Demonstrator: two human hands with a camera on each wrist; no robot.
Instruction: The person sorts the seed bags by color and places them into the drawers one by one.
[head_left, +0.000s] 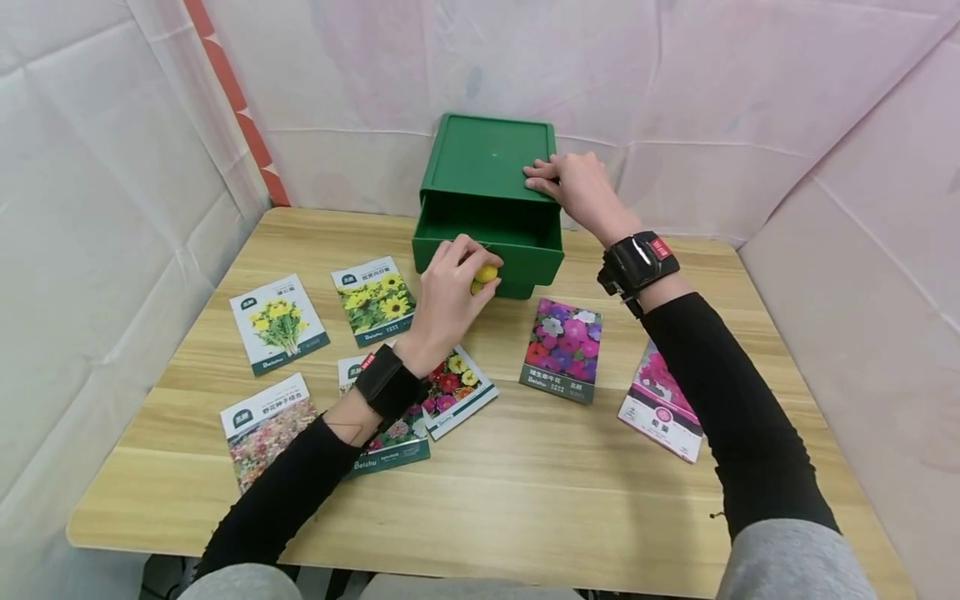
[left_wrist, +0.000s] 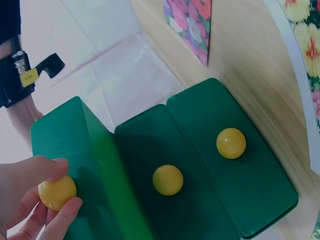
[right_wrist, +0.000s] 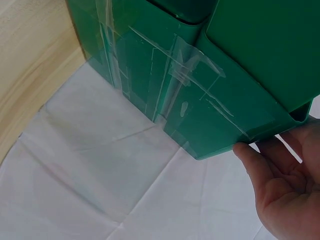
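A green box of drawers (head_left: 487, 158) stands at the back middle of the wooden table (head_left: 525, 500). Its top drawer (head_left: 525, 254) is pulled out toward me and looks dark inside. My left hand (head_left: 474, 268) pinches that drawer's yellow ball knob (head_left: 486, 274) between thumb and fingers; the left wrist view shows the pinched knob (left_wrist: 56, 191) and two more yellow knobs (left_wrist: 167, 180) on the lower drawers. My right hand (head_left: 558, 179) lies flat on the box's top near its right edge. In the right wrist view the right hand (right_wrist: 282, 192) sits by the box's taped side wall (right_wrist: 170, 75).
Several flower seed packets lie on the table in front of the box: a sunflower packet (head_left: 373, 300), a yellow-flower packet (head_left: 278, 323), a purple-and-pink one (head_left: 560, 350), a pink one (head_left: 660, 408) under my right forearm. White sheeting walls (head_left: 112, 167) close in three sides.
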